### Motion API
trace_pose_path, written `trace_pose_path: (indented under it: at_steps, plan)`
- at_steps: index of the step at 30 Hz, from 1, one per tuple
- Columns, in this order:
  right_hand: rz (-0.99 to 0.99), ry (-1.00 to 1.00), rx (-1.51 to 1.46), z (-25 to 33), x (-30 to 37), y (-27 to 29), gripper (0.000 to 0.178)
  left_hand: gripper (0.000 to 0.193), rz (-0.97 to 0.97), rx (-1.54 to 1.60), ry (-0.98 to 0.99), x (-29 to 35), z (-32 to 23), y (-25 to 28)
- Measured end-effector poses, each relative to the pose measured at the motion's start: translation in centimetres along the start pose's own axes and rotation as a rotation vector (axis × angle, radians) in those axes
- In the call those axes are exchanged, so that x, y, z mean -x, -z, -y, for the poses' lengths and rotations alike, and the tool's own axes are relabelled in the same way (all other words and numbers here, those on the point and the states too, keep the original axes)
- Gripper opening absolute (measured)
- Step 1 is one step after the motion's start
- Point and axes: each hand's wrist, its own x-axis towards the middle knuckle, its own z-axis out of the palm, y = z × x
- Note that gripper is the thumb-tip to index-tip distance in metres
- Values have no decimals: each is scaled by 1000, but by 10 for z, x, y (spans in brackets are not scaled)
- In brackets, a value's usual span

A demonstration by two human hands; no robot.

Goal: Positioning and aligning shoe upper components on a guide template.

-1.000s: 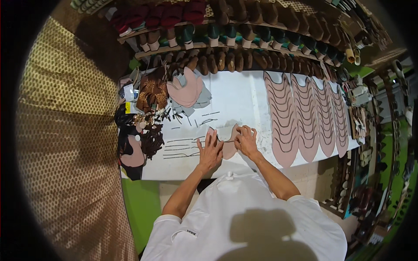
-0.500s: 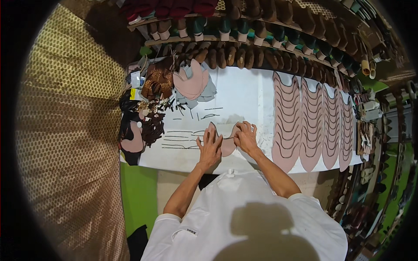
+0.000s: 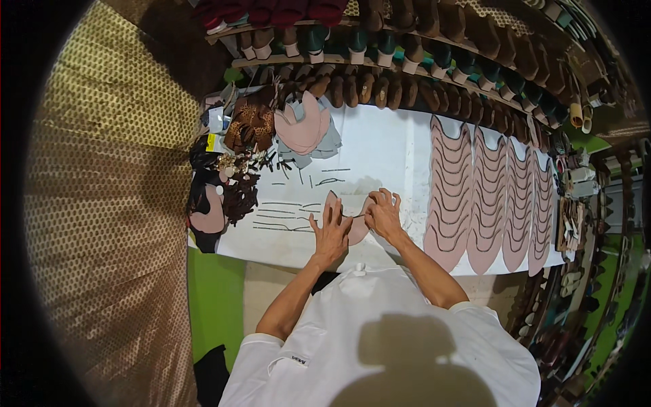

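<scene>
A pink U-shaped shoe-upper piece (image 3: 358,233) lies on the white-topped table in front of me, with a thin dark trim strip along its inner curve. My left hand (image 3: 331,236) rests over its left arm, fingers spread, the thumb reaching to the curve. At the right arm, the bent fingers of my right hand (image 3: 385,217) pinch together at the dark trim strip (image 3: 359,216); the fingertips partly hide the contact. Left of my hands, several loose dark strips (image 3: 278,216) are laid out in rows.
Overlapping pink pieces with dark-edged curves (image 3: 447,203) form several columns at the right. Pink and grey pieces (image 3: 305,129), leopard-print material (image 3: 249,125) and a dark pile of small parts (image 3: 243,200) occupy the left side. Shelves of shoes (image 3: 380,91) line the back.
My left thumb has slid slightly right along the inner curve. The right hand keeps its pinch in nearly the same place. The whole view has shifted a little.
</scene>
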Motion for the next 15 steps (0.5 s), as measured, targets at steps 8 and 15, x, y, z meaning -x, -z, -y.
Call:
trace_pose_path:
  at_steps: [8,15]
  plan:
    - [-13,28,-7,1,-5,0,14,53,-48,33,35,0,-3,-9]
    - [72,27,-6,1,-10,8,11,52,-34,-4,-15,-7,-1,-10]
